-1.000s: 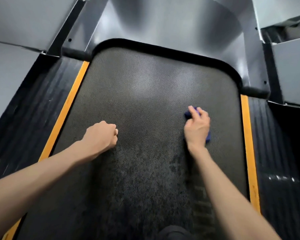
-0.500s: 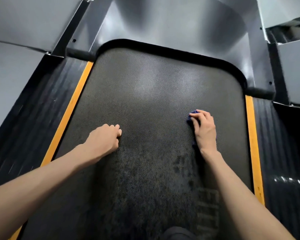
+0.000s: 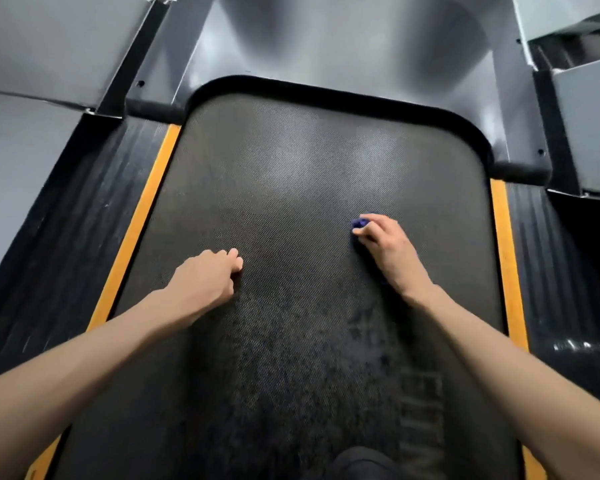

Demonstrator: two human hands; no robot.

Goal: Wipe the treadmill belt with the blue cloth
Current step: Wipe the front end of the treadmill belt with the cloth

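Head view: we count one treadmill belt (image 3: pixel 309 174), one blue cloth (image 3: pixel 360 223), two hands and two orange strips (image 3: pixel 146 202) bordering the belt. The right hand (image 3: pixel 385 247), right of centre, curls its fingers round the cloth on the belt; most of the cloth is hidden. The left hand (image 3: pixel 205 275), left of centre, is fisted, holding nothing, knuckles on the belt. Bare belt runs upward to the curved black front edge (image 3: pixel 326 90).
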